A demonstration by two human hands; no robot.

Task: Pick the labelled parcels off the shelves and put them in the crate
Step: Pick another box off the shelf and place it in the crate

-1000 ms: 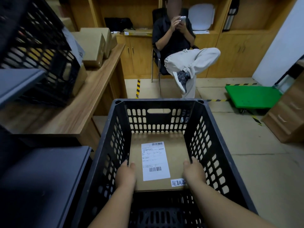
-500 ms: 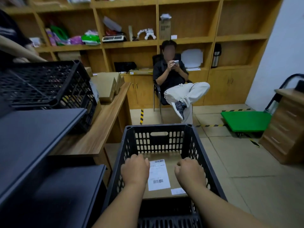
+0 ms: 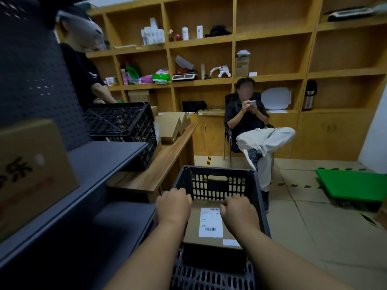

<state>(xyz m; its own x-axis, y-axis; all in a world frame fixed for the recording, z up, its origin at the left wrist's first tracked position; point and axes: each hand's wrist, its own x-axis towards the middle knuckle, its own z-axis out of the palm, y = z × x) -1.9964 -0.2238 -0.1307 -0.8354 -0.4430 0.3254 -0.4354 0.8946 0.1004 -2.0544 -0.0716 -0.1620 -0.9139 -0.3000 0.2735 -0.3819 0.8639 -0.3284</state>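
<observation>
Head view: your left hand (image 3: 173, 206) and right hand (image 3: 238, 212) hover above the crate (image 3: 258, 197), fingers loosely curled and holding nothing, with the labelled parcel (image 3: 209, 225) lying flat inside. The placing step looks complete; next, reach left to the boxed parcel (image 3: 31, 170) on the dark shelf (image 3: 100, 155)

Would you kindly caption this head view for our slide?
Both hands hover empty over a labelled parcel lying in the black crate beside grey shelves.
</observation>
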